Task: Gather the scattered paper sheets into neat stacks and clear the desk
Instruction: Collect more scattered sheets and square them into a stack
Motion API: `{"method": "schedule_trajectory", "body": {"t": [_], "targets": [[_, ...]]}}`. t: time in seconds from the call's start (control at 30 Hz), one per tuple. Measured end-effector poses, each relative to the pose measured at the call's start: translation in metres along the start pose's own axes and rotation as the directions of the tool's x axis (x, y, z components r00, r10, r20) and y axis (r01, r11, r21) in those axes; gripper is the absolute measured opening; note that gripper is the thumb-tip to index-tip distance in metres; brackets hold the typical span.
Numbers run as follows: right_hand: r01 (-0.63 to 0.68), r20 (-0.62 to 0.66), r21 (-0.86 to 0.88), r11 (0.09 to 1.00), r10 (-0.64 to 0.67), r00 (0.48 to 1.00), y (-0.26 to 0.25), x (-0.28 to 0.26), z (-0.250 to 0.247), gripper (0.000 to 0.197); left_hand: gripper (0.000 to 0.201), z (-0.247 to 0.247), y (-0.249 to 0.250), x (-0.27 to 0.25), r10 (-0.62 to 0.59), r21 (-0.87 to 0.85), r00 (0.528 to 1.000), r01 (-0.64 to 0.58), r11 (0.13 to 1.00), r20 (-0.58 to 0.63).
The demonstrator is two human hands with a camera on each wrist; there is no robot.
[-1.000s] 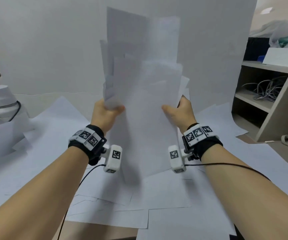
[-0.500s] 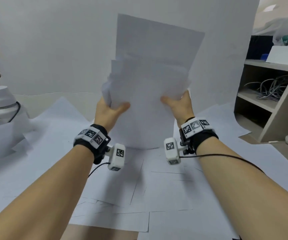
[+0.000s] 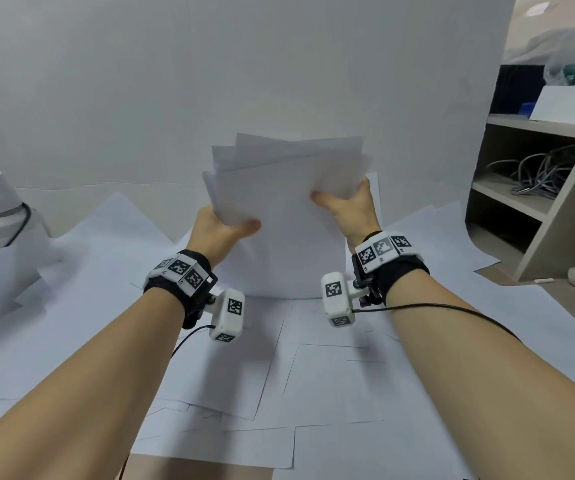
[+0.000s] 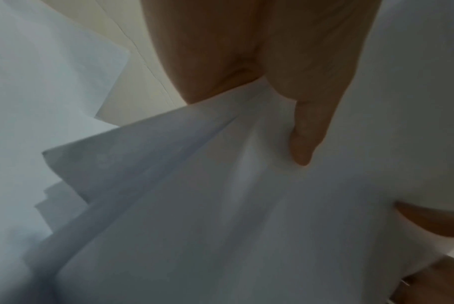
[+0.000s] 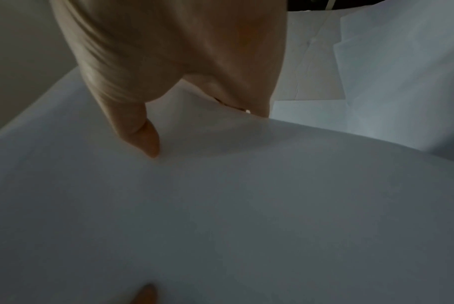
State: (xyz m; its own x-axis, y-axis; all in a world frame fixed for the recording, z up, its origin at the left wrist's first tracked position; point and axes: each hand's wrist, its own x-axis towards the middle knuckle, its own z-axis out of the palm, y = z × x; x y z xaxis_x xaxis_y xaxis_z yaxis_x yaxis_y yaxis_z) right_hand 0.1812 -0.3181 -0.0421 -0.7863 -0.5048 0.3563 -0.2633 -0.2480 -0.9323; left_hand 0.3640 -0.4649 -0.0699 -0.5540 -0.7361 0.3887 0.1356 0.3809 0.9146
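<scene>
Compared with half a second ago, the stack stands lower: its bottom edge now meets the sheets lying on the worktop, and far less paper rises above the hands. The top edges lie closer together, though several corners still fan out at the upper left. This reads as a tapping stroke to square the stack; alignment is judged incomplete, and many loose sheets remain spread across the worktop toward its near edge.

The left hand grips the stack's left edge, thumb on the near face. The right hand grips the upper right edge, thumb likewise on the near face. The stack stands upright between them, at mid-worktop.

The head view alone shows the stack's bottom edge on the worktop and both hands together. The left wrist view shows what the head view cannot: separate sheet edges stepped apart below the left hand, and a crease running from its thumb. The right wrist view shows the paper bowing smoothly under the right hand, with no offset edges visible on that side.
</scene>
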Motion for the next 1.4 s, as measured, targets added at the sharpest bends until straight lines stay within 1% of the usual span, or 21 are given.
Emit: {"method": "schedule_trajectory", "body": {"t": [0.07, 0.17, 0.23, 0.3, 0.4, 0.5, 0.57, 0.63, 0.67, 0.73, 0.77, 0.8, 0.87, 1.0, 1.07, 1.13, 1.2, 1.23, 1.27, 1.33, 1.4], "targets": [[-0.014, 0.004, -0.008, 1.000, 0.014, 1.000, -0.003, 0.003, 0.000, 0.072, 0.030, 0.000, 0.003, 0.002, -0.007, 0.014, 1.000, 0.007, 1.000, 0.011], [-0.086, 0.036, -0.052, 0.995, 0.087, 0.996, -0.005, 0.006, -0.004, 0.102, 0.014, 0.000, 0.009, 0.007, 0.005, 0.022, 1.000, -0.005, 1.000, -0.007], [-0.117, 0.036, -0.089, 0.989, 0.120, 0.992, 0.000, 0.006, -0.009, 0.104, 0.014, -0.001, 0.017, 0.010, 0.025, 0.005, 0.998, -0.024, 1.000, -0.059], [-0.139, -0.015, -0.114, 0.984, 0.138, 0.990, 0.007, 0.003, -0.014, 0.105, 0.014, -0.005, 0.024, 0.015, 0.028, -0.060, 0.990, -0.037, 0.998, -0.137], [-0.218, -0.094, -0.129, 0.967, 0.207, 0.974, 0.023, -0.005, -0.015, 0.137, 0.017, -0.014, 0.039, 0.021, 0.005, -0.226, 0.971, -0.061, 0.972, -0.240], [-0.341, -0.079, 0.050, 0.939, 0.344, 0.935, 0.037, -0.010, -0.007, 0.165, 0.023, -0.021, 0.053, 0.024, -0.029, -0.400, 0.958, -0.092, 0.912, -0.287], [-0.385, -0.052, 0.194, 0.902, 0.401, 0.914, 0.039, -0.013, 0.002, 0.167, 0.027, -0.026, 0.058, 0.025, -0.063, -0.497, 0.959, -0.088, 0.863, -0.278], [-0.385, -0.029, 0.325, 0.864, 0.416, 0.909, 0.036, -0.016, 0.009, 0.153, 0.036, -0.030, 0.061, 0.025, -0.100, -0.578, 0.960, -0.073, 0.813, -0.262], [-0.365, -0.001, 0.394, 0.844, 0.397, 0.918, 0.034, -0.018, 0.013, 0.136, 0.040, -0.032, 0.061, 0.025, -0.119, -0.611, 0.960, -0.063, 0.789, -0.253], [-0.315, 0.083, 0.517, 0.796, 0.320, 0.944, 0.029, -0.021, 0.017, 0.088, 0.040, -0.036, 0.060, 0.023, -0.141, -0.660, 0.964, -0.045, 0.750, -0.226], [-0.311, 0.121, 0.539, 0.782, 0.294, 0.948, 0.026, -0.023, 0.018, 0.072, 0.035, -0.039, 0.058, 0.022, -0.143, -0.673, 0.967, -0.039, 0.739, -0.213], [-0.313, 0.147, 0.535, 0.785, 0.278, 0.949, 0.025, -0.025, 0.018, 0.063, 0.031, -0.041, 0.055, 0.021, -0.144, -0.685, 0.969, -0.033, 0.728, -0.199], [-0.305, 0.186, 0.498, 0.812, 0.243, 0.952, 0.024, -0.025, 0.016, 0.060, 0.029, -0.046, 0.051, 0.019, -0.166, -0.703, 0.970, -0.006, 0.711, -0.177], [-0.320, 0.270, 0.501, 0.804, 0.206, 0.941, 0.016, -0.024, 0.018, 0.079, 0.056, -0.050, 0.043, 0.008, -0.225, -0.723, 0.972, 0.112, 0.682, -0.062], [-0.306, 0.269, 0.478, 0.824, 0.194, 0.943, 0.009, -0.025, 0.020, 0.074, 0.050, -0.046, 0.038, 0.002, -0.261, -0.734, 0.965, 0.170, 0.657, -0.010], [-0.286, 0.207, 0.444, 0.849, 0.214, 0.955, 0.010, -0.025, 0.017, 0.061, 0.042, -0.040, 0.029, -0.004, -0.325, -0.753, 0.946, 0.218, 0.621, 0.006], [-0.279, 0.108, 0.410, 0.868, 0.257, 0.960, 0.020, -0.025, 0.007, 0.045, 0.033, -0.039, 0.016, -0.008, -0.433, -0.767, 0.901, 0.300, 0.568, 0.032], [-0.305, 0.076, 0.376, 0.875, 0.299, 0.951, 0.027, -0.026, 0.002, 0.038, 0.037, -0.037, 0.014, -0.012, -0.496, -0.751, 0.867, 0.357, 0.556, 0.044], [-0.339, 0.058, 0.322, 0.884, 0.339, 0.939, 0.034, -0.028, -0.003, 0.033, 0.040, -0.035, 0.010, -0.018, -0.566, -0.713, 0.821, 0.443, 0.544, 0.078], [-0.406, 0.020, 0.141, 0.903, 0.407, 0.913, 0.051, -0.029, -0.011, 0.028, 0.026, -0.033, 0.008, -0.033, -0.674, -0.590, 0.733, 0.587, 0.554, 0.096], [-0.447, -0.002, -0.047, 0.894, 0.447, 0.895, 0.068, -0.031, -0.015, 0.010, 0.009, -0.032, -0.002, -0.048, -0.764, -0.520, 0.640, 0.679, 0.518, 0.074]]}}
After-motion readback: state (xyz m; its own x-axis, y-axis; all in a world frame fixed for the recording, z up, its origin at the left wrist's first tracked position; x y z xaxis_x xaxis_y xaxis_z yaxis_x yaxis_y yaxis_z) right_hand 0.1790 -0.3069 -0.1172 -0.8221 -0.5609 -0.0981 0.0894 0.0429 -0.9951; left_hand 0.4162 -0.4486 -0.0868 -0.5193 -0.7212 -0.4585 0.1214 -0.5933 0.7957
